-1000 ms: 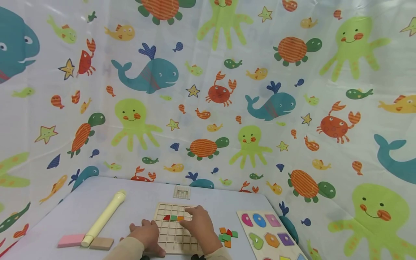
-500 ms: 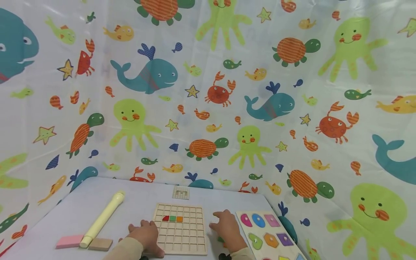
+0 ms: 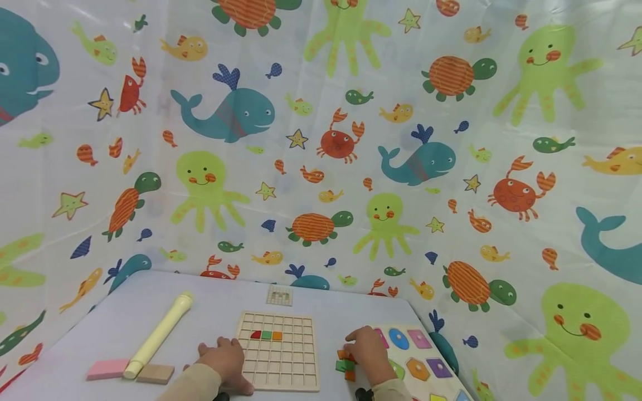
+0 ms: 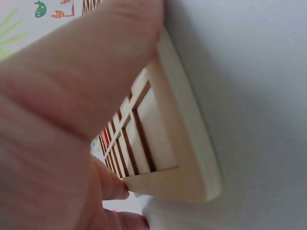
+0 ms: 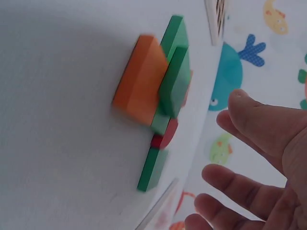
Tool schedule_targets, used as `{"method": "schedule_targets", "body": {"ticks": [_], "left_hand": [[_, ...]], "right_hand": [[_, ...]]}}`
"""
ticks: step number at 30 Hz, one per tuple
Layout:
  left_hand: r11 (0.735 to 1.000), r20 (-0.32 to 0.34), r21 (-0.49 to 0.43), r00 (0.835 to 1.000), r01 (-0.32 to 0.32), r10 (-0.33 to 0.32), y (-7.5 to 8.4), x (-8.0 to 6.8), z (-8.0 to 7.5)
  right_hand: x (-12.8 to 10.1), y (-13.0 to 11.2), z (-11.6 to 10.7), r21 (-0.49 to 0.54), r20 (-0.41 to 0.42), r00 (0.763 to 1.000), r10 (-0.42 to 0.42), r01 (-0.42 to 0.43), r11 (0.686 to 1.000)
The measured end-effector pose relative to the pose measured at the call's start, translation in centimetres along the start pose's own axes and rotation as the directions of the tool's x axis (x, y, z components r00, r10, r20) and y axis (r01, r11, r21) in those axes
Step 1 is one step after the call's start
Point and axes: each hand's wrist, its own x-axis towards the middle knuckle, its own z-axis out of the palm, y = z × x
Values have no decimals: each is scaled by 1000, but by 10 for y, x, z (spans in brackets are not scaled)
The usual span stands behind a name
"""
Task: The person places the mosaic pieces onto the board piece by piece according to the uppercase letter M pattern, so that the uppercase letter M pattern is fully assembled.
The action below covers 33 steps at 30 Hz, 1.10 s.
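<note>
A square wooden grid board (image 3: 281, 356) lies on the table with a red curved-edge piece (image 3: 256, 335), a green square (image 3: 267, 335) and an orange square (image 3: 277, 336) side by side in one upper row. My left hand (image 3: 225, 362) holds the board at its near left corner; the left wrist view shows the thumb (image 4: 120, 43) on one edge and a fingertip at another. My right hand (image 3: 368, 348) hovers beside a small pile of loose pieces, fingers apart and holding nothing. Orange (image 5: 139, 76), green (image 5: 175, 81) and red (image 5: 165, 134) tiles overlap there.
A shape puzzle board (image 3: 426, 384) lies to the right, partly behind my right hand. On the left are a pale yellow stick (image 3: 159, 334), a pink block (image 3: 107, 369) and a tan block (image 3: 156, 374). A small patterned square (image 3: 280, 296) sits at the back.
My right hand has left the grid board and moved right to the loose pieces. The three pieces in the grid stay put, and my left hand keeps its place at the corner.
</note>
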Motion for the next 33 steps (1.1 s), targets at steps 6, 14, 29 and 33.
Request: {"method": "schedule_targets", "body": {"ticks": [6, 14, 29, 33], "left_hand": [[1000, 3, -14, 1000, 15, -15, 8, -4, -6], [1000, -4, -1, 1000, 12, -12, 9, -2, -7], [999, 5, -20, 999, 44, -44, 8, -5, -6], [998, 9, -27, 999, 52, -52, 7, -6, -5]], "right_hand": [[-1, 20, -8, -58, 12, 1000, -22, 22, 998], [-3, 26, -11, -63, 11, 1000, -8, 9, 998], [0, 32, 2, -68, 65, 998, -10, 15, 998], [1, 34, 4, -67, 54, 998, -30, 33, 997]]}}
